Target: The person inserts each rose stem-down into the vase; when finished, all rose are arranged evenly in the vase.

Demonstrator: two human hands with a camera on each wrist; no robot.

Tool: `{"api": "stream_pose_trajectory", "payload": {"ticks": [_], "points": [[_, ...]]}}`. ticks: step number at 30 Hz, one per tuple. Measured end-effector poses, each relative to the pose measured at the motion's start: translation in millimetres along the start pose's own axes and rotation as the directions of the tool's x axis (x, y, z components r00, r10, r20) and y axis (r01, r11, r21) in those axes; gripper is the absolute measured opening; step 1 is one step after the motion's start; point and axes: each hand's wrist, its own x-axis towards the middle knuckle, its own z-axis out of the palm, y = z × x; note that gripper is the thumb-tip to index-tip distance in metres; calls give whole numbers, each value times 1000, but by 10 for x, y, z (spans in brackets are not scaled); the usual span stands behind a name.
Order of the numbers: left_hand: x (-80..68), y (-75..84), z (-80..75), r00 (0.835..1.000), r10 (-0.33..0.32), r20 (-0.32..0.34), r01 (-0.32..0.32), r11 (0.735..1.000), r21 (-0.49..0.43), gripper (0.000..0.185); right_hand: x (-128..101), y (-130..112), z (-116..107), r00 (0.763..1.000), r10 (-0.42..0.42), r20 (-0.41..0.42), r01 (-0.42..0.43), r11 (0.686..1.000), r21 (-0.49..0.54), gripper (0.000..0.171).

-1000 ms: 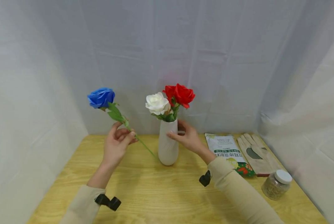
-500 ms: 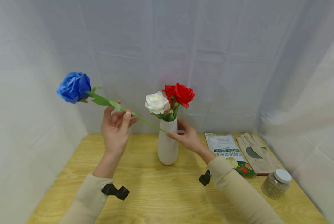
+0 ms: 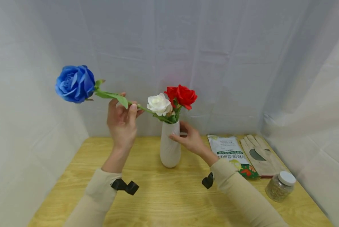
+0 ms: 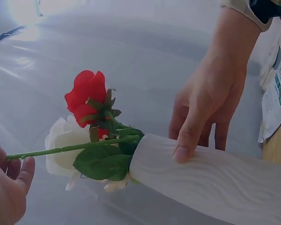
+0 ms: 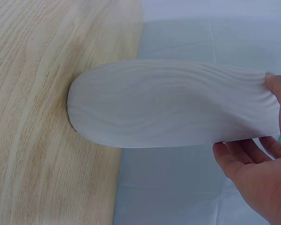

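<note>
My left hand (image 3: 123,121) pinches the green stem of a blue rose (image 3: 74,84), held up and tilted to the left. The stem's lower end (image 4: 79,146) reaches the mouth of a white ribbed vase (image 3: 170,144) standing upright on the wooden table (image 3: 163,195). A white rose (image 3: 158,104) and a red rose (image 3: 183,95) stand in the vase. My right hand (image 3: 187,138) grips the vase's upper part from the right, thumb on the front (image 4: 183,147). The wrist views show the vase body (image 5: 168,110) and the right hand's fingers (image 5: 253,173) wrapped round it.
To the right of the vase lie a printed white and green packet (image 3: 232,154) and a pair of beige gloves (image 3: 261,156). A small jar (image 3: 280,186) with a white lid stands near the table's right front. White cloth walls enclose the table on three sides.
My left hand has lifted the blue rose up and leftward, swinging the stem from steeply slanted to nearly level, its lower end now at the vase mouth. The right hand has stayed on the vase.
</note>
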Motion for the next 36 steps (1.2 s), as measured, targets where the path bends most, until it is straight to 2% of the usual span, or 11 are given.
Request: {"api": "stream_pose_trajectory", "payload": {"ticks": [9, 19, 22, 29, 33, 36], "points": [[30, -69, 59, 1000, -12, 5, 12, 998, 59, 39, 1, -13, 5, 1000, 23, -2, -23, 1000, -10, 69], [15, -178, 113, 989, -6, 147, -11, 993, 116, 26, 1, 7, 8, 1000, 10, -10, -9, 1000, 8, 68], [15, -186, 143, 985, 9, 175, -34, 990, 139, 30, -2, 8, 8, 1000, 8, -12, -8, 1000, 12, 68], [-98, -295, 182, 972, 31, 234, -98, 955, 279, 31, -9, 0, 9, 1000, 9, -17, -9, 1000, 17, 67], [-190, -398, 189, 969, 24, 248, -104, 943, 317, 33, -10, -3, 7, 1000, 7, -18, -7, 1000, 16, 67], [-236, -472, 191, 966, 44, 255, -133, 930, 344, 32, -11, -9, 4, 1000, 12, -16, -12, 1000, 13, 68]]}}
